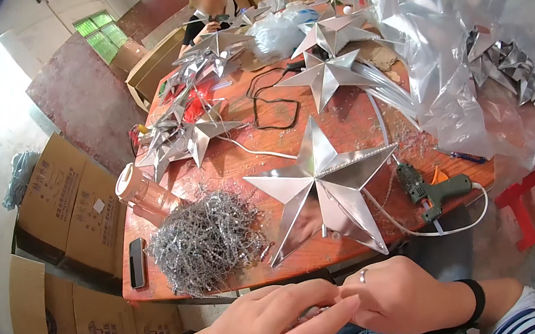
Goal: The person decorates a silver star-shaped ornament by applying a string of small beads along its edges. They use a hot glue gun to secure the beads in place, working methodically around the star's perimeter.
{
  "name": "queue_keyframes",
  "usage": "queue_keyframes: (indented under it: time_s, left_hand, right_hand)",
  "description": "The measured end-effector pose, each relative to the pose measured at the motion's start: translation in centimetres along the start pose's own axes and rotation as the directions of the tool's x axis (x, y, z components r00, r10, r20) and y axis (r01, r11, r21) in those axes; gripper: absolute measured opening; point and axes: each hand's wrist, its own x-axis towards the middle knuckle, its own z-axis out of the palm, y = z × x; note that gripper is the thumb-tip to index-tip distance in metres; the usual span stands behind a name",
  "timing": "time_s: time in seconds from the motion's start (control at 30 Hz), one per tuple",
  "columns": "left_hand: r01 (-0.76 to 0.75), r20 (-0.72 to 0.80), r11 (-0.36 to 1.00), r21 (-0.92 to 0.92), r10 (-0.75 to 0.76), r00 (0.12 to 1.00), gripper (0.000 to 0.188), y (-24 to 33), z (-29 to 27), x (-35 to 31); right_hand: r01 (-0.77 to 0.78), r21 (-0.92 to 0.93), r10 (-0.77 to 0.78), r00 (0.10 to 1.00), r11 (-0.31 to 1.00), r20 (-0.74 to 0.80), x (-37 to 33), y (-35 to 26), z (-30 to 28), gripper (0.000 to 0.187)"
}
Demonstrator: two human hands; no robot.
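I'm seeing my left hand [271, 327] gripping a small, mostly hidden silvery piece [310, 313], can't tell my right hand's [398, 298] grip, and am guessing light, crushable handling, favouring fingertip pinching.

At lower centre, the left hand [267, 326] and right hand [399, 297] hide most of a silvery thing [312, 312]. The bottom edge cuts the striped right sleeve [525, 320]. At upper centre, a co-worker [208, 6] has a blurred face, the held object [217, 19] too small to tell.
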Motion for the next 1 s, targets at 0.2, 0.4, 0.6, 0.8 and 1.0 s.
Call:
queue_keyframes:
  time_s: [0.2,0.4,0.6,0.8,1.0]
  left_hand:
    - [0.377,0.127,0.797,-0.472,-0.362,0.924,0.053,0.6,-0.6,-0.1]
    - [0.374,0.153,0.759,-0.534,-0.348,0.925,0.048,-4.4,-0.2,-1.9]
    - [0.429,0.231,0.725,-0.539,-0.363,0.903,0.03,-11.3,1.9,-3.6]
    - [0.416,0.13,0.645,-0.641,-0.443,0.887,0.024,-11.8,5.5,-5.4]
    - [0.476,0.229,0.6,-0.643,-0.442,0.867,0.003,-7.1,1.9,-3.6]
  right_hand:
    - [0.106,0.064,-0.077,0.93,0.992,-0.36,-0.5,0.0,-1.0,0.017]
    - [-0.125,0.447,0.367,0.778,0.886,-0.511,-4.2,-0.7,-3.8,0.015]
    - [-0.148,0.393,0.356,0.768,0.907,-0.533,-7.9,0.8,-4.7,0.025]
    - [0.013,0.601,0.417,0.708,0.799,-0.57,-7.7,1.9,-4.6,0.04]
    - [0.492,0.688,0.485,0.489,0.533,-0.725,-6.3,2.1,-4.9,0.042]
